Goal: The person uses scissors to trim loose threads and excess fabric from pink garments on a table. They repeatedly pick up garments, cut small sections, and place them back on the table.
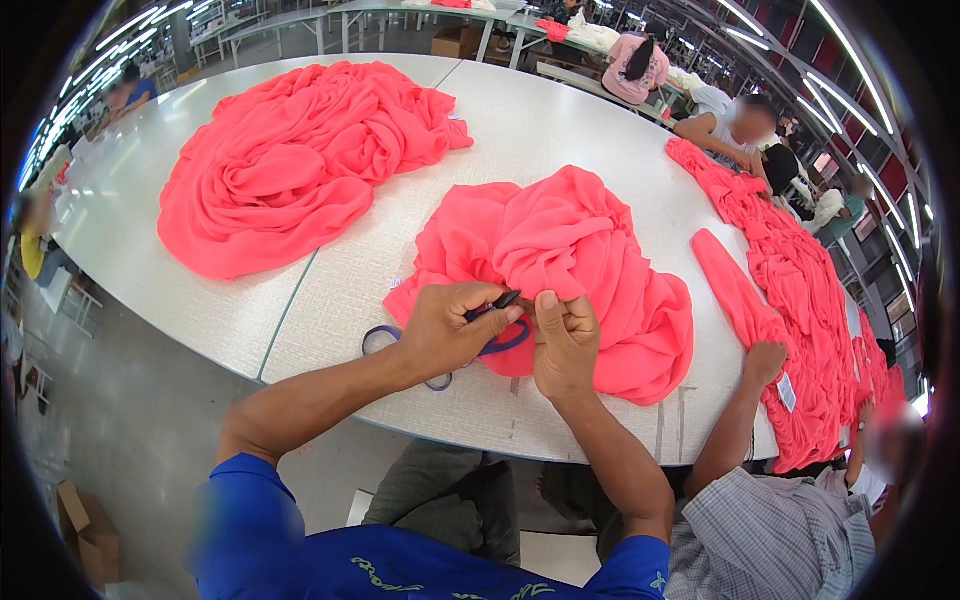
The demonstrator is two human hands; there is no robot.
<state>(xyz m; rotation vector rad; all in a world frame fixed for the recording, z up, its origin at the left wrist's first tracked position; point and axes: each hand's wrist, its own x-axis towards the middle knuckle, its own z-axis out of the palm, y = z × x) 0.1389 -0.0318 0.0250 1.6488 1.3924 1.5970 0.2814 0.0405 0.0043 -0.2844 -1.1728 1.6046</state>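
Observation:
In my left hand (457, 322) is a small black-tipped hand tool (504, 300), perhaps thread snips; my fingers cover most of it. Purple loops (382, 339) of a band or cord show around that hand and on the tabletop. My right hand (564, 337) pinches the edge of a bunched coral-pink cloth (559, 232), thumb uppermost. The tool's tip lies close to the pinched edge; whether it touches the cloth I cannot tell. Gathered in soft folds, the cloth spreads on the table behind and beside both hands.
A larger coral-pink cloth heap (292, 165) lies at the far left of the pale table (525, 105). On the right, a co-worker's hand (766, 361) grips pink cloth beside a long pile (802, 292). Another person (724, 135) leans over its far end. A cardboard box (88, 532) stands on the floor.

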